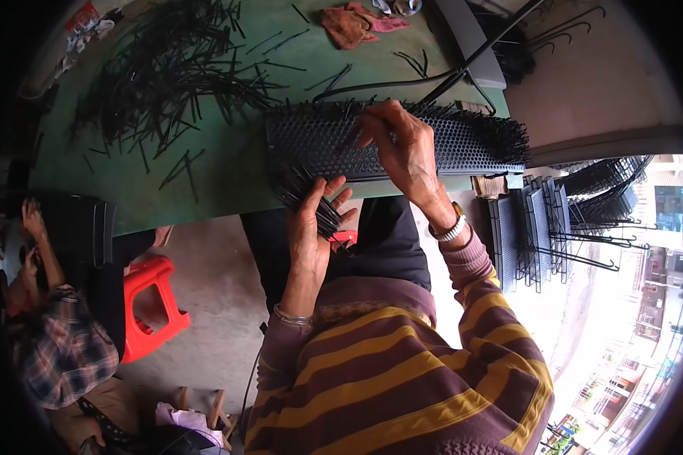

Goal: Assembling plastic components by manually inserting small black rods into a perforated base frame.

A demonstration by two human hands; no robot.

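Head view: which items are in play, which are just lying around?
In use: left hand holding bundle of thin black sticks; right hand on black perforated plastic panel; loose stick pile.
Idle: pink-orange rag, red plastic stool, stacked finished panels.

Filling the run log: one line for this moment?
left hand: holds black pin bundle | right hand: on perforated black panel | green table
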